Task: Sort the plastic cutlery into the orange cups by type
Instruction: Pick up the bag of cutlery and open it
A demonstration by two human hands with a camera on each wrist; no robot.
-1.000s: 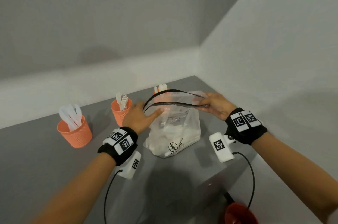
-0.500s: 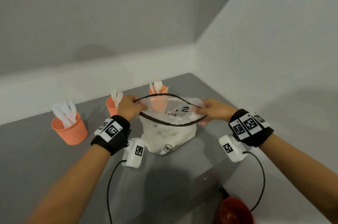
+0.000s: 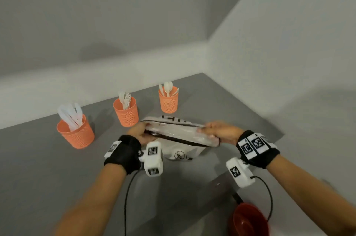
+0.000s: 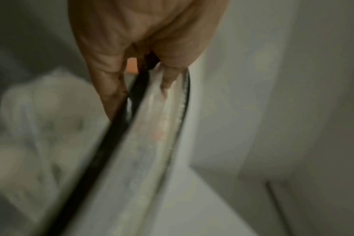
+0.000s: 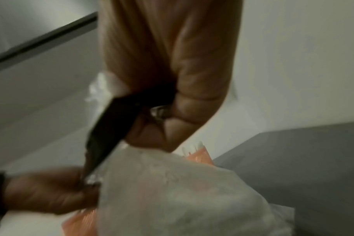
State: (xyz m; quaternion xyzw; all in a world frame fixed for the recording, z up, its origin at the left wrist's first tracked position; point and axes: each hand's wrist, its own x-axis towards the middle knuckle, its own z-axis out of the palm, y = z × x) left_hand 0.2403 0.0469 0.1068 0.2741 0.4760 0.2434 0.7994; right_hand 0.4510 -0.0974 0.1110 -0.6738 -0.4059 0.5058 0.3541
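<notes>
Three orange mesh cups stand in a row on the grey table: the left cup [image 3: 76, 132] holds white knives, the middle cup [image 3: 126, 112] forks, the right cup [image 3: 168, 102] spoons. In front of them lies a clear zip bag [image 3: 179, 136] with a black zipper strip and white contents. My left hand [image 3: 139, 132] pinches the bag's left top corner, seen close in the left wrist view [image 4: 144, 67]. My right hand [image 3: 219, 131] pinches the right top corner [image 5: 152, 108]. The bag's mouth is pulled flat between both hands.
The grey table [image 3: 38, 168] sits in a corner, with walls behind and to the right. Its front edge runs near a red bowl [image 3: 248, 220] at the lower right. Cables hang from both wrist cameras.
The bag's mouth, gaping wide before, is now stretched flat and nearly closed. Both hands moved apart and towards me, and the bag tipped lower, uncovering the spoon cup.
</notes>
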